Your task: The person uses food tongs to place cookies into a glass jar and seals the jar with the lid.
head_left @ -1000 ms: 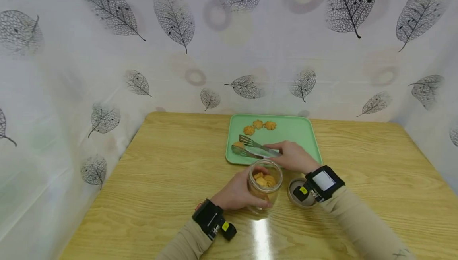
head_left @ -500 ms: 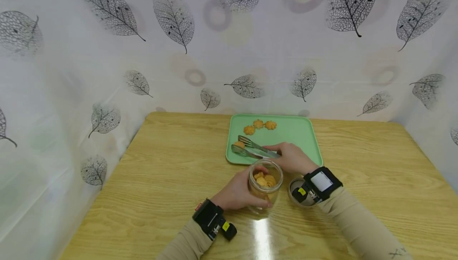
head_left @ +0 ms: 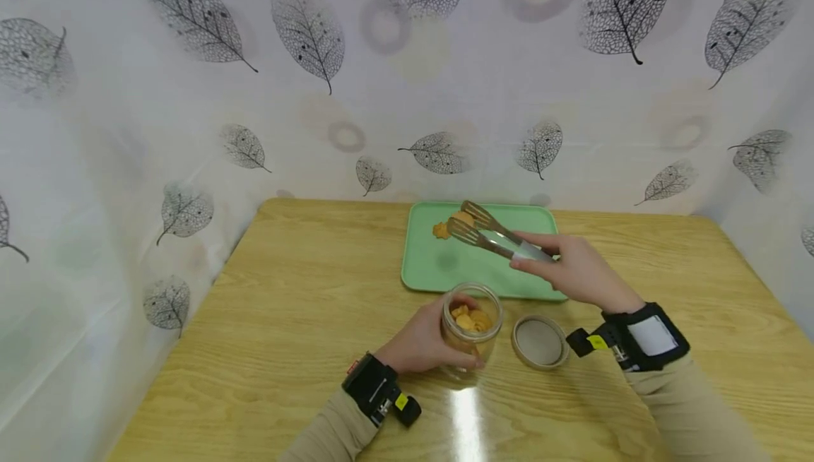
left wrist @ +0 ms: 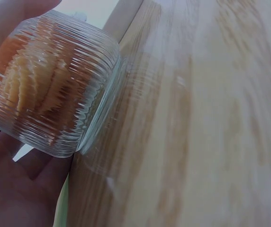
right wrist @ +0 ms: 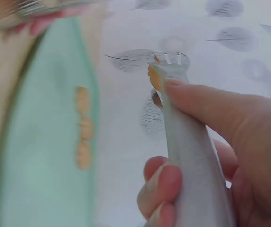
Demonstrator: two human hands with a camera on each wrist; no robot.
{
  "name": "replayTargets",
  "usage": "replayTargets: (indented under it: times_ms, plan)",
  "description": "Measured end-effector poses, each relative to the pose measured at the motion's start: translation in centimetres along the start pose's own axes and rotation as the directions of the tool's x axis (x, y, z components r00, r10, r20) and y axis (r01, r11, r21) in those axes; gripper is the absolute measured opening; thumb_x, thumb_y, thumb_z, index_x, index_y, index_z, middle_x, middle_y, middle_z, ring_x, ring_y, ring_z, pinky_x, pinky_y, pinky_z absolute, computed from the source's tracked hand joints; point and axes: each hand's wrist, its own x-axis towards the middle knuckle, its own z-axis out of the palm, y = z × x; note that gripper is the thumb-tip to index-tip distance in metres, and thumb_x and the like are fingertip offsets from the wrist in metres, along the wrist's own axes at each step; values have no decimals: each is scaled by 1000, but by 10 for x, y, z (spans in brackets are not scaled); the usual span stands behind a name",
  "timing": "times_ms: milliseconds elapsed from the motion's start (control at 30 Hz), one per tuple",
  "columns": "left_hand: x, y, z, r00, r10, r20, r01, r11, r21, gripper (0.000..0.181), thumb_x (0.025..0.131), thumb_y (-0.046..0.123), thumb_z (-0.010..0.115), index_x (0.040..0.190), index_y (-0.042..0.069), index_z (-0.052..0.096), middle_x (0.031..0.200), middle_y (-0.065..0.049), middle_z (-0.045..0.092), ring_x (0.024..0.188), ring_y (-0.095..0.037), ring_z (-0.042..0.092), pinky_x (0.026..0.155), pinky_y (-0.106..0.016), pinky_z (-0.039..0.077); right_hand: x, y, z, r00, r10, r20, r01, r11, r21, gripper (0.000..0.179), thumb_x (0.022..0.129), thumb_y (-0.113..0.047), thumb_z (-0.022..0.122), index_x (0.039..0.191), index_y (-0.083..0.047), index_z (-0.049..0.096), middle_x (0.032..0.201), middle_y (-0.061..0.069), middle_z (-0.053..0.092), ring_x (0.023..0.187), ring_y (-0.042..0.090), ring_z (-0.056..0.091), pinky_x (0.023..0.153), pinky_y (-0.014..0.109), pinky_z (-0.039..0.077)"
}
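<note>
My right hand holds metal tongs by the handle, over the green tray. Between their slotted tips is a golden cookie, seen also in the right wrist view as a cookie above the tray's level. Three cookies lie in a row on the tray; in the head view one cookie shows and the tongs cover the others. With its fingers wrapped round it, my left hand grips a clear glass jar. Ribbed cookies fill its lower part, and its mouth is uncovered.
A round lid lies on the wooden table just right of the jar. Behind the table hangs a pale curtain with a leaf print. The tray's near edge is close behind the jar.
The tongs have risen off the tray with the cookie from its left side and moved up and right with my right hand. The lid is now uncovered to view. My left hand and the jar stay put.
</note>
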Motion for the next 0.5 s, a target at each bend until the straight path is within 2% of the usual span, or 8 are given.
replayTargets:
  times_ms: [67, 233, 300, 400, 500]
  plan:
    - [0, 0, 0, 1000, -5, 4, 5, 1000, 1, 76, 68, 31, 94, 134, 22, 57, 130, 9, 62, 125, -9, 55, 113, -38, 43, -12, -5, -14, 1000, -3, -18, 2, 1000, -19, 75, 93, -55, 64, 152, -9, 52, 119, 24, 69, 55, 18, 55, 47, 31, 48]
    - [0, -1, 0, 1000, -13, 5, 13, 1000, 4, 76, 69, 32, 94, 134, 21, 57, 130, 10, 61, 126, -8, 54, 114, -37, 42, -43, -17, -44, 1000, -3, -29, 1, 999, -50, 70, 96, -51, 63, 155, -15, 50, 116, 17, 67, 53, 15, 48, 44, 30, 42]
    - [0, -1, 0, 1000, -9, 3, 9, 1000, 7, 76, 68, 33, 94, 134, 21, 57, 130, 9, 61, 126, -9, 54, 113, -38, 43, -54, -22, -52, 999, -4, -36, 2, 998, -62, 68, 96, -49, 64, 155, -20, 49, 105, 13, 65, 51, 15, 46, 42, 30, 41]
    - [1, -1, 0, 1000, -3, 5, 3, 1000, 9, 77, 69, 33, 94, 135, 19, 57, 130, 9, 61, 125, -9, 55, 113, -38, 44, -71, -27, -60, 997, -40, -65, 34, 996, -88, 64, 95, -42, 68, 153, -23, 52, 98, 9, 64, 50, 12, 43, 42, 28, 39]
    - [0, 0, 0, 1000, -2, 6, 2, 1000, 8, 78, 68, 33, 94, 136, 18, 57, 130, 8, 61, 125, -9, 55, 113, -38, 44, -85, -29, -61, 992, -90, -84, 78, 988, -133, 60, 93, -38, 72, 150, -25, 56, 79, 1, 59, 49, 8, 35, 41, 26, 34]
